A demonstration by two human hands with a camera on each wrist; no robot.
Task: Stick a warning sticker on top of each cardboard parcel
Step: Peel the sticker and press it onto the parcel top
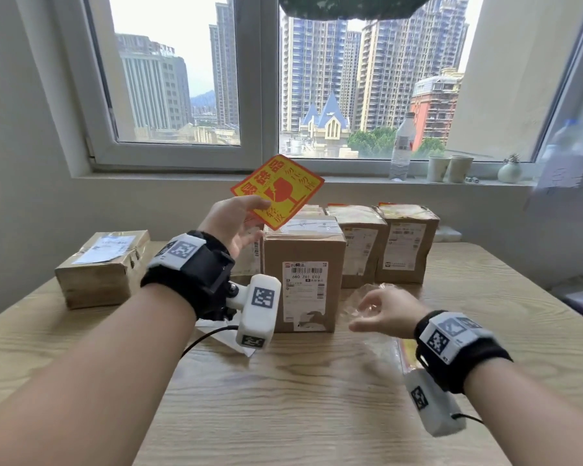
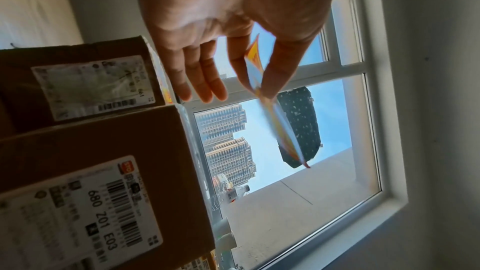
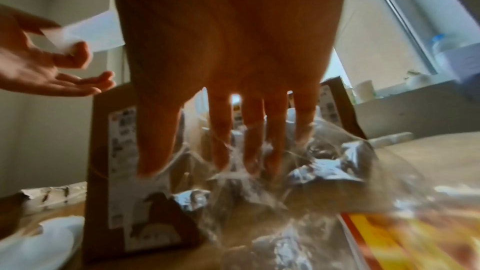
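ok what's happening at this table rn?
A person is labelling parcels. The left hand pinches a yellow-and-red warning sticker in the air above the front cardboard parcel, not yet stuck down. The right hand rests its fingers on a clear plastic bag on the table.

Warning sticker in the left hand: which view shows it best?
The head view: the warning sticker faces the camera, pinched at one corner by the left hand above the parcel. The left wrist view shows it edge-on; the right wrist view shows only its blurred white back.
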